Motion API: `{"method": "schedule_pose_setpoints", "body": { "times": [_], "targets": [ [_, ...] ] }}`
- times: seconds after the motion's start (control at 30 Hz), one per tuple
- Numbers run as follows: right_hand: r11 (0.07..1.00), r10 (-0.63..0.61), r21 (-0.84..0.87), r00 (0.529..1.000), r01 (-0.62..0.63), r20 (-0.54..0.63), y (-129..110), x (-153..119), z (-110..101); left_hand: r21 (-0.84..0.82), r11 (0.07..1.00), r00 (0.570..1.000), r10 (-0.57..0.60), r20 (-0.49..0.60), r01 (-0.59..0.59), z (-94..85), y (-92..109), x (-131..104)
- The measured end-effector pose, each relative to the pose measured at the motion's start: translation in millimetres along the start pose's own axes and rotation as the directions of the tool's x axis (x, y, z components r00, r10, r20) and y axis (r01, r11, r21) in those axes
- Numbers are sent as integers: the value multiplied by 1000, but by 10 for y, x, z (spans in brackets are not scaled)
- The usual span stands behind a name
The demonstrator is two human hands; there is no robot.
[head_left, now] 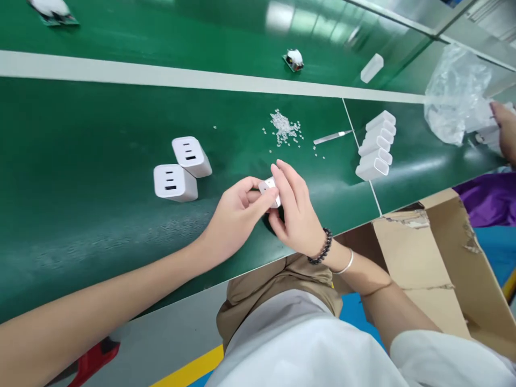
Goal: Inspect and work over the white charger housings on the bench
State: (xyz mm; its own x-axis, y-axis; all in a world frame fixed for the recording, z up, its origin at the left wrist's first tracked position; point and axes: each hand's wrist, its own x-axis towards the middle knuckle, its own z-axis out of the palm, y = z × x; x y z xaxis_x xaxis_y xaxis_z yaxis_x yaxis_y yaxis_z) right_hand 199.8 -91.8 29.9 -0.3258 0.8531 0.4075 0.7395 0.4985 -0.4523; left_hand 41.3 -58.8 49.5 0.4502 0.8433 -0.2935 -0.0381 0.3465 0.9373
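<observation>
Between the fingers of both my hands, just above the near edge of the green bench, is a white charger housing (264,187), mostly covered by them. My left hand (237,212) grips it with thumb and fingers. My right hand (293,209) closes on its other side, fingers bent over the top. To the left stand two white chargers, one (175,183) touching the other (192,156), port faces up. Beyond my hands lies a loose pile of tiny clear pieces (283,126). A slim knife-like tool (332,137) rests right of the pile.
Several hollow white housings (374,148) stand in a row at the right. Across the white strip (161,73) lie a circuit board (294,59) and a white housing (371,68). A co-worker's hand (506,131) is by a clear plastic bag (453,97). A cardboard box (459,258) stands below.
</observation>
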Motion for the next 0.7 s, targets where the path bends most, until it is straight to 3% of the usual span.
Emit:
{"method": "schedule_pose_setpoints", "body": {
  "times": [0.1, 0.2, 0.27, 0.33, 0.43, 0.53, 0.6, 0.7],
  "targets": [
    [1000, 1, 24, 984, 3, -179, -115, -249, -41, 254, 949, 975, 146, 166, -185, 93, -7, -255],
    [984, 34, 177, 941, 28, -335, -238, -549, -148, 421, 786, 867, 279, 413, -453, 161, -51, -476],
    [953, 133, 303, 908, -6, -398, -326, -806, -174, 457, 690, 791, 286, 540, -561, 203, -122, -578],
    [889, 316, 433, 882, -147, -349, -381, -1084, -139, 509, 652, 770, 188, 610, -562, 244, -216, -638],
    [714, 548, 574, 831, -401, -101, -340, -1428, -10, 581, 635, 763, 22, 646, -510, 291, -354, -656],
    [616, 588, 619, 807, -488, 51, -190, -1573, 131, 556, 593, 740, 104, 664, -582, 311, -455, -615],
    [587, 598, 629, 797, -510, 87, -93, -1575, 198, 546, 527, 718, 195, 668, -651, 311, -498, -577],
    [552, 622, 640, 775, -534, 111, -2, -1535, 249, 553, 436, 680, 220, 699, -710, 306, -529, -521]
  ]
}}
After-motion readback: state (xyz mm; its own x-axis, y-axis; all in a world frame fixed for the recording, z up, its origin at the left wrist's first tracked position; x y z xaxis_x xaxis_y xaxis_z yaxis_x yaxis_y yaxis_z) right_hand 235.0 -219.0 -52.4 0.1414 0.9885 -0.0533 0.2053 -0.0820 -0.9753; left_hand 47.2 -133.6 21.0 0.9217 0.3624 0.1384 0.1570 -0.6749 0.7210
